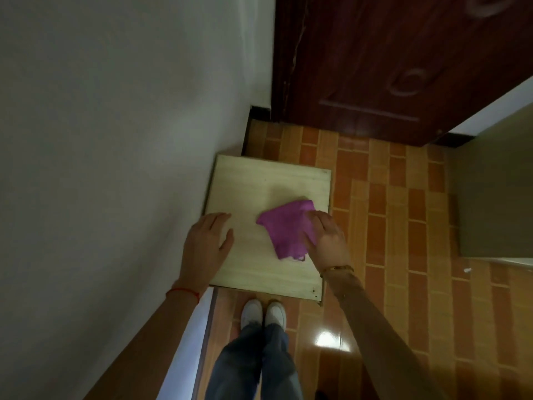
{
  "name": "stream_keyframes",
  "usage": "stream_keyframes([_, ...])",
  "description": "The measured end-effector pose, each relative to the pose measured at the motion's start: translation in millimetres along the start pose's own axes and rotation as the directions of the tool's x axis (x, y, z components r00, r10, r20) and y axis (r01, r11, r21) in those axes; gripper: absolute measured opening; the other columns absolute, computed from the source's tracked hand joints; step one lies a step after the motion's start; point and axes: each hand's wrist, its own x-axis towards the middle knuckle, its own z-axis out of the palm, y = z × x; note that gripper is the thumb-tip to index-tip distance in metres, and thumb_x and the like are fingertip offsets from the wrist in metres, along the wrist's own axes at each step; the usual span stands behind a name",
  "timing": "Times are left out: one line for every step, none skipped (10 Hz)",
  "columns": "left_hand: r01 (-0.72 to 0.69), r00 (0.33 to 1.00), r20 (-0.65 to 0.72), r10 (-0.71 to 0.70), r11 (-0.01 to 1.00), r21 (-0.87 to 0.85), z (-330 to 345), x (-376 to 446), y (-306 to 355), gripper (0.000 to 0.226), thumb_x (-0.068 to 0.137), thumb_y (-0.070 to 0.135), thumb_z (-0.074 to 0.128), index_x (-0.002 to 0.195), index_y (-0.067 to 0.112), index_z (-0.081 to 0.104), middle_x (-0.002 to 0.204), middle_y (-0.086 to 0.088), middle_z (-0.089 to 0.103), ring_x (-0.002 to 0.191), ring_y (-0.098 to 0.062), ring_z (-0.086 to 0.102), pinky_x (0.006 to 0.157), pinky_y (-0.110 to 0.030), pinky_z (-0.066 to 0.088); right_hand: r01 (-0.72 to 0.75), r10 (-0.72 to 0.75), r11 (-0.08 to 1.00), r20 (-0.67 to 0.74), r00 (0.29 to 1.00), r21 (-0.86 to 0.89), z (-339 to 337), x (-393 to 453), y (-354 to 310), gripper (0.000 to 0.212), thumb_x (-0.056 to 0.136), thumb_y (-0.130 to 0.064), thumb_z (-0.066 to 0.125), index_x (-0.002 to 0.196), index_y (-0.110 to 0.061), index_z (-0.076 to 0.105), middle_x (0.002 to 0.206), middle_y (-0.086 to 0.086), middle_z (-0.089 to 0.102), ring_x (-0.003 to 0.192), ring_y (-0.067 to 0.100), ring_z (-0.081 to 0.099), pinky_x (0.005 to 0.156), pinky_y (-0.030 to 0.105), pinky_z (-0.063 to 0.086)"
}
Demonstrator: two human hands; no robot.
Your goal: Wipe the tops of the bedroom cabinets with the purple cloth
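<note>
A: Purple cloth (288, 229), crumpled, lies on the right half of the cabinet top (259, 183), toward the near right edge. Flat on the wood, not lifted.

B: Which hand has it?

A: Right hand (327, 235). It lies on the cloth's right side, fingers over the fabric, pressing it down. Whether they curl round a fold or lie straight, can't tell; the cloth hides the tips.

B: Left?

A: Left hand (206, 243) is flat on the bare wood at the left edge, next to the white wall (101, 140). Fingers straight and together, thumb out to the side, holding nothing. My read: it's there to brace the person or steady the small cabinet while the other hand wipes.

B: Arm pose?

A: Both arms reach down and forward from above, spread to either side of the top. Red string (183, 293) on the left wrist, gold bracelet (337, 269) on the right. White shoes (264, 313) sit just in front of the cabinet's near edge, so the person stands right over it.

B: Progress?

A: Likely mid-wipe on this one. The far part shows faint marks; can't judge what's clean. Cabinet sits against the wall, brown door (389, 67) beyond, tiled floor (389, 212) to the right.
</note>
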Motion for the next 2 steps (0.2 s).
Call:
stream_keyframes([-0.065,0.997,-0.052,0.065,0.998,-0.007,-68,-6,37,0.035,0.09,0.026,0.052,0.117,0.007,0.065,0.107,-0.01,0.067,0.092,-0.023,0.061,0.08,-0.032,0.049,0.019,-0.017,1.0,-0.078,0.997,0.022,-65,-25,-23,0.04,0.086,-0.023,0.055,0.121,-0.004,0.057,0.118,0.016,0.06,0.11,0.035,0.055,0.089,0.046,0.05])
stream_keyframes([-0.127,0.989,-0.074,0.126,0.992,-0.009,-131,-25,72,0.037,0.091,0.029,0.049,0.117,0.008,0.065,0.106,-0.009,0.067,0.092,-0.022,0.061,0.08,-0.033,0.05,0.033,-0.035,0.999,-0.122,0.992,-0.017,-121,-61,-49,0.038,0.084,-0.016,0.065,0.12,-0.006,0.058,0.116,0.012,0.061,0.108,0.031,0.057,0.084,0.042,0.052])
